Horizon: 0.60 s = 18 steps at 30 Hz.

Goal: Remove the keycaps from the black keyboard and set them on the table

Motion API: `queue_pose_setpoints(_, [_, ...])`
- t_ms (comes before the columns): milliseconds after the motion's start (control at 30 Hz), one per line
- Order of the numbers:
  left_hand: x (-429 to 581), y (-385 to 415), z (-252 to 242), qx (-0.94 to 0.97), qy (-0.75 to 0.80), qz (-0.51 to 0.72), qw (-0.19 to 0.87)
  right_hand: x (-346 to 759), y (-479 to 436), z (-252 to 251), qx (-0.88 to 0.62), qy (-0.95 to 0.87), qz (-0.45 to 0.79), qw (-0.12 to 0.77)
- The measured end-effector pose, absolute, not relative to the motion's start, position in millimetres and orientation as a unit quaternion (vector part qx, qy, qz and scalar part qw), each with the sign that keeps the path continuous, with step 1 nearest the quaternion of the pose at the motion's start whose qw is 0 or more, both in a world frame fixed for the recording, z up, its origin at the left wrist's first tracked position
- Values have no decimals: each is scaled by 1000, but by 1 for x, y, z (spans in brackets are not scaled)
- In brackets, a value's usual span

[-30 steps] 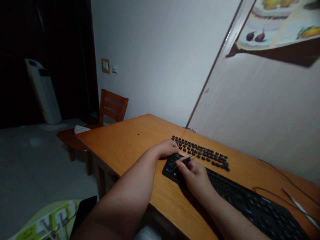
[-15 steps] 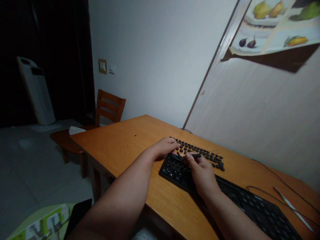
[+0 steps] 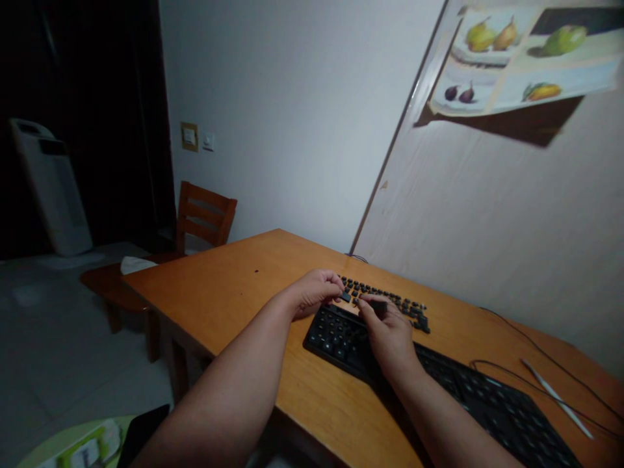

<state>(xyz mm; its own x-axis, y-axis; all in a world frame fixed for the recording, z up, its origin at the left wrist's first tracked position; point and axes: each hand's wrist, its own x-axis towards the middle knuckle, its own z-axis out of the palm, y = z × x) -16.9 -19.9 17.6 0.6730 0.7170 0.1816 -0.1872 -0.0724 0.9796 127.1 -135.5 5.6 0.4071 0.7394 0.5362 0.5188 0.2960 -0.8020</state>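
Note:
A long black keyboard (image 3: 336,338) lies slantwise along the table's near side, partly hidden under my right hand and forearm. My left hand (image 3: 316,290) is just beyond its far left corner, fingers pinched on a small dark rectangular keycap (image 3: 345,296). Close beside it, my right hand (image 3: 392,335) hovers over the keyboard with its fingers closed round a short black-handled tool (image 3: 378,305). The tool's tip cannot be made out. Behind both hands, many loose black keycaps (image 3: 407,304) are laid out in rows on the wooden table (image 3: 234,283).
A thin white stick (image 3: 556,398) and a black cable (image 3: 517,377) lie on the table at the right. A wooden chair (image 3: 205,218) stands past the far left corner. Near my left elbow is a green-rimmed round surface (image 3: 43,445) with packets on it.
My left fingers have curled in, and a keycap now shows at their tips. The tool in my right hand has turned and looks foreshortened. The whole view has shifted slightly.

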Motion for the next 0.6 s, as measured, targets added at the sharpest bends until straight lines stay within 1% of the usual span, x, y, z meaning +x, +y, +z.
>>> queue_pose_setpoints(133, [-17, -10, 13, 632, 237, 356, 647, 133, -138, 12, -607, -525, 99, 588])
queue_pose_setpoints(300, [-20, 3, 3, 616, 333, 384, 601, 139, -142, 19, -618, -507, 114, 590])
queue_pose_setpoints(467, [-25, 17, -9, 650, 438, 392, 481, 143, -144, 20, -610, -502, 121, 601])
queue_pose_setpoints(600, [-30, 21, -13, 684, 454, 382, 424, 142, -144, 21, -605, -504, 125, 604])
